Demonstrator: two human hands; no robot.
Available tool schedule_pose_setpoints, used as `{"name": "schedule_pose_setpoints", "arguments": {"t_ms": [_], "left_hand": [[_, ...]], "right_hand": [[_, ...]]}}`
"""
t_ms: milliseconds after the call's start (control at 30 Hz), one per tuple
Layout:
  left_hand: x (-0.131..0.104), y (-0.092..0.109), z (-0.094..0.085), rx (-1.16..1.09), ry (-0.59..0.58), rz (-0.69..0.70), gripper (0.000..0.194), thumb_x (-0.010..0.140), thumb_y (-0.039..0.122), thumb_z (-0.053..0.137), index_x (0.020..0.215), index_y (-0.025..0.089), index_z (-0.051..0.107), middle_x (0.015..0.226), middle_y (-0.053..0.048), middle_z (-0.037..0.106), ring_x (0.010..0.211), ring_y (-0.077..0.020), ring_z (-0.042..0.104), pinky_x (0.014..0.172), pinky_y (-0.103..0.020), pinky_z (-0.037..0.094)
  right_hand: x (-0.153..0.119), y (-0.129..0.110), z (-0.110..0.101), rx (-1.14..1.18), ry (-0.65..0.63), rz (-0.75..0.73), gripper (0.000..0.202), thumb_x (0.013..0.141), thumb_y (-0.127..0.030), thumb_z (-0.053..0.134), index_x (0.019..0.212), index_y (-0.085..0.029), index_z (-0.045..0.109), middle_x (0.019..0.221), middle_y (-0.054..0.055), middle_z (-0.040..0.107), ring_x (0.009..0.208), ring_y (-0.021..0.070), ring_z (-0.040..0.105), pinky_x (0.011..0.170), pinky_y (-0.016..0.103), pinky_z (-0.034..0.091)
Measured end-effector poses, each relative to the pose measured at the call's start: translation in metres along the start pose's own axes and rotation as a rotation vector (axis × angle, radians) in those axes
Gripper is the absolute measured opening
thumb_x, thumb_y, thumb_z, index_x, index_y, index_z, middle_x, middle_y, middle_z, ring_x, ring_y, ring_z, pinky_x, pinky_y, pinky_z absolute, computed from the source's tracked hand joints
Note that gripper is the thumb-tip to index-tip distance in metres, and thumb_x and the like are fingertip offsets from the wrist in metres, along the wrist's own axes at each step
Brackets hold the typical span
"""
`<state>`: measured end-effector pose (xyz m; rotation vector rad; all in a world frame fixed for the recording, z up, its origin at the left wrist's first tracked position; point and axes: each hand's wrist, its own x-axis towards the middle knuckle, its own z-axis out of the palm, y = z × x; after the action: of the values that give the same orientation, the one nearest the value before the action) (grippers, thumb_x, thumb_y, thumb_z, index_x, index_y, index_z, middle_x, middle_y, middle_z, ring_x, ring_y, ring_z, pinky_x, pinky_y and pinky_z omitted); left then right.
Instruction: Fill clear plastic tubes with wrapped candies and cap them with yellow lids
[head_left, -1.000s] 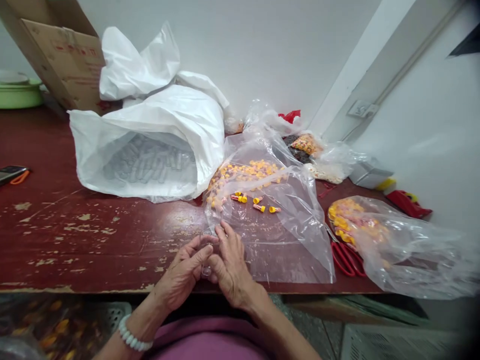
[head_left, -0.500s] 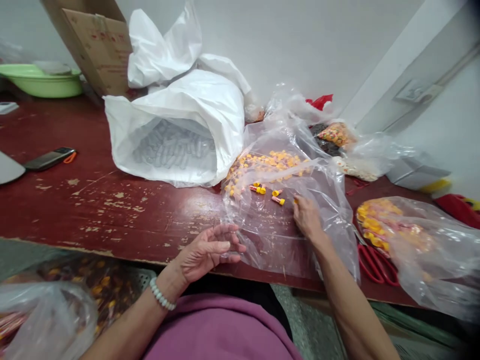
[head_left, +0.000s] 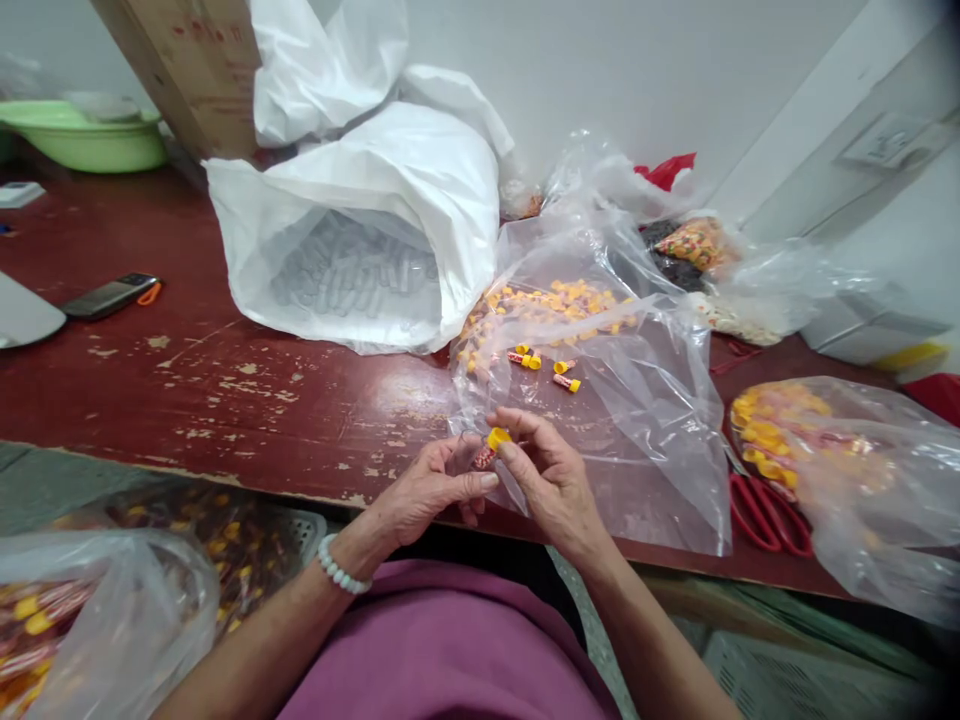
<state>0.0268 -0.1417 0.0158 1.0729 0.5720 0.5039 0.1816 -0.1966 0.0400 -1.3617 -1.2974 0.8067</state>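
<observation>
My right hand (head_left: 551,480) pinches a small tube with a yellow cap (head_left: 498,438) and a red-and-white patterned body. Its lower end meets a clear plastic tube (head_left: 463,454) in the fingers of my left hand (head_left: 427,495). Whether the capped tube is inside the clear one or only against it, I cannot tell. Just beyond my hands lies an open clear plastic bag (head_left: 637,420) with a heap of similar yellow-capped tubes (head_left: 555,305). A few capped tubes (head_left: 566,383) lie loose near the bag's mouth.
An open white sack (head_left: 457,220) full of clear tubes stands at the back. Red-handled scissors (head_left: 769,515) and another bag of capped tubes (head_left: 780,430) lie at right. A phone (head_left: 112,296) rests at left. Below the table edge, a bag (head_left: 135,600) holds more tubes.
My right hand has come back from the clear bag with a yellow-capped tube and met my left hand. My left fingers have closed in around the clear tube.
</observation>
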Motion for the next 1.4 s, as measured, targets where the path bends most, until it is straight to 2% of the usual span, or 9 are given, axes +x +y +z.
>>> {"name": "schedule_pose_setpoints", "arguments": {"t_ms": [200, 300, 433, 567, 767, 933, 1133, 1267, 1400], "left_hand": [[-0.001, 0.001, -0.001, 0.033, -0.008, 0.022, 0.027, 0.075, 0.034, 0.070, 0.088, 0.017, 0.054, 0.061, 0.005, 0.050, 0.049, -0.0065, 0.045, 0.044, -0.016, 0.040], [-0.001, 0.003, 0.000, 0.095, -0.002, 0.073, 0.022, 0.077, 0.033, 0.068, 0.086, 0.016, 0.056, 0.059, 0.006, 0.046, 0.046, -0.0040, 0.036, 0.042, -0.015, 0.029], [0.002, 0.004, 0.000, 0.268, 0.099, 0.176, 0.020, 0.079, 0.029, 0.064, 0.093, 0.015, 0.062, 0.080, 0.000, 0.060, 0.066, -0.0100, 0.051, 0.060, -0.020, 0.040], [0.008, 0.005, -0.003, 0.451, 0.193, 0.238, 0.021, 0.080, 0.027, 0.062, 0.097, 0.015, 0.065, 0.090, -0.003, 0.064, 0.081, -0.0156, 0.056, 0.072, -0.023, 0.044], [0.009, 0.002, -0.005, 0.092, 0.165, 0.071, 0.030, 0.076, 0.035, 0.069, 0.094, 0.017, 0.054, 0.064, 0.005, 0.050, 0.047, -0.0054, 0.042, 0.040, -0.016, 0.034], [0.006, 0.002, -0.005, -0.110, 0.153, -0.012, 0.039, 0.074, 0.034, 0.070, 0.104, 0.019, 0.049, 0.086, 0.000, 0.056, 0.058, -0.0083, 0.054, 0.039, -0.015, 0.039], [0.007, 0.001, -0.003, 0.164, 0.139, 0.036, 0.028, 0.079, 0.040, 0.064, 0.091, 0.018, 0.052, 0.070, 0.004, 0.052, 0.048, -0.0045, 0.043, 0.038, -0.014, 0.031], [0.008, 0.003, 0.001, 0.349, 0.114, 0.074, 0.024, 0.081, 0.036, 0.061, 0.095, 0.017, 0.056, 0.062, 0.006, 0.048, 0.049, -0.0059, 0.039, 0.044, -0.017, 0.031], [0.007, 0.006, 0.006, 0.355, 0.070, 0.173, 0.024, 0.082, 0.035, 0.060, 0.094, 0.015, 0.059, 0.071, 0.002, 0.052, 0.067, -0.0117, 0.047, 0.060, -0.020, 0.039]], "right_hand": [[0.000, -0.002, -0.015, -0.381, -0.041, -0.316, 0.027, 0.080, -0.013, 0.052, 0.105, -0.023, 0.056, 0.135, 0.008, 0.041, 0.124, 0.0239, 0.041, 0.099, 0.042, 0.040], [-0.003, 0.003, -0.014, -0.501, -0.137, -0.386, 0.043, 0.069, -0.003, 0.047, 0.106, -0.023, 0.056, 0.136, 0.007, 0.040, 0.119, 0.0235, 0.044, 0.100, 0.044, 0.039], [-0.009, 0.012, -0.003, -0.526, -0.094, -0.404, 0.058, 0.063, 0.002, 0.041, 0.114, -0.024, 0.053, 0.136, 0.008, 0.043, 0.115, 0.0224, 0.047, 0.098, 0.044, 0.041], [0.002, 0.020, -0.004, -0.507, -0.100, -0.397, 0.049, 0.069, -0.001, 0.042, 0.110, -0.023, 0.057, 0.134, 0.008, 0.046, 0.114, 0.0210, 0.050, 0.096, 0.040, 0.043], [0.071, 0.069, -0.060, -0.787, 0.244, -0.164, 0.034, 0.082, -0.014, 0.044, 0.112, -0.018, 0.059, 0.114, 0.011, 0.061, 0.108, 0.0227, 0.053, 0.096, 0.041, 0.040], [0.101, 0.107, -0.094, -0.837, 0.260, -0.084, 0.022, 0.083, -0.022, 0.050, 0.094, -0.018, 0.068, 0.099, 0.012, 0.066, 0.099, 0.0260, 0.054, 0.094, 0.046, 0.038], [0.062, 0.054, -0.060, -0.571, 0.109, -0.130, 0.028, 0.092, -0.036, 0.047, 0.110, -0.021, 0.063, 0.104, 0.006, 0.066, 0.092, 0.0175, 0.061, 0.085, 0.033, 0.048], [0.031, -0.004, -0.030, -0.386, -0.156, -0.347, 0.022, 0.092, -0.026, 0.049, 0.110, -0.022, 0.062, 0.106, 0.006, 0.063, 0.099, 0.0163, 0.059, 0.086, 0.031, 0.048], [0.020, -0.022, -0.022, -0.482, -0.298, -0.464, 0.029, 0.089, -0.014, 0.047, 0.113, -0.024, 0.060, 0.109, 0.006, 0.061, 0.105, 0.0176, 0.056, 0.090, 0.035, 0.046]]}}
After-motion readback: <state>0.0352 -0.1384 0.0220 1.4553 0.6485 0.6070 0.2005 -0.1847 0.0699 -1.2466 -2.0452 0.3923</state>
